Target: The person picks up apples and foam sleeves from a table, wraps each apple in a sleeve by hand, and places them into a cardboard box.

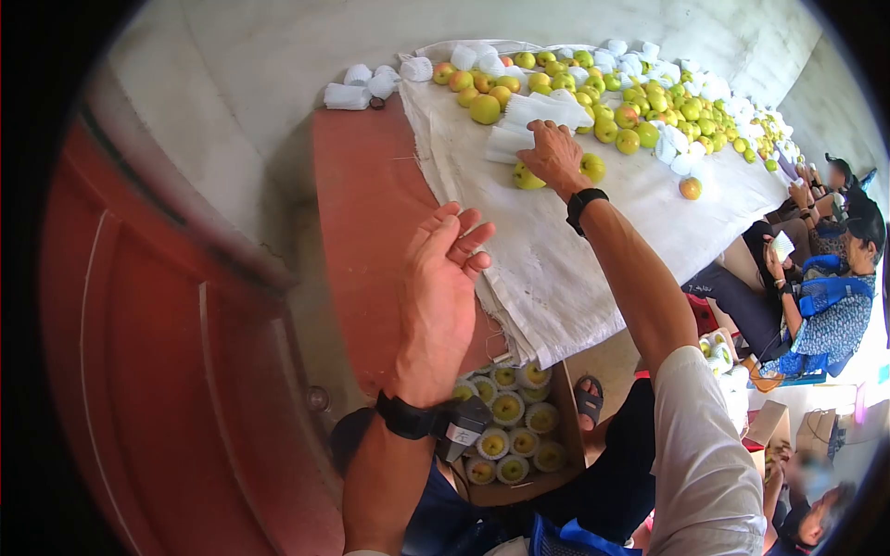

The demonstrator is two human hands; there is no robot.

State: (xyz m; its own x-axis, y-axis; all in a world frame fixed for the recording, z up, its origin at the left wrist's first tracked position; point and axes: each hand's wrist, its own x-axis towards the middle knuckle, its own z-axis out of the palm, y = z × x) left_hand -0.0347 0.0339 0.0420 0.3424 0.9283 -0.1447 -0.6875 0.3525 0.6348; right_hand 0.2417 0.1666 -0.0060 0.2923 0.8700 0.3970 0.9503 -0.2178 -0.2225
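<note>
The right hand (558,159) was stretched over the far part of the red-brown worktop (357,213), where a white cloth (565,278) covered it. Its back was up and its fingers were bent, the tips at the white foam-net sleeves (552,109); whether they pinched one could not be told. The sleeves lay at the far side of that hand, their long axis roughly left to right, across the line of its forearm. That hand was clearly the nearer one to them.

One yellow-green apple (527,178) sat just left of the right hand and a second green-yellow apple (592,169) just right of it; contact with either was unclear. Beyond, a heap of loose green and yellow apples (686,111) spread away to the right.

The left hand (440,287) hung nearer and to the left, palm turned inward, half open with loosely curled fingers, and held nothing. Below the near edge, an open brown cardboard box (567,422) carried apples in white foam nets (507,408).
</note>
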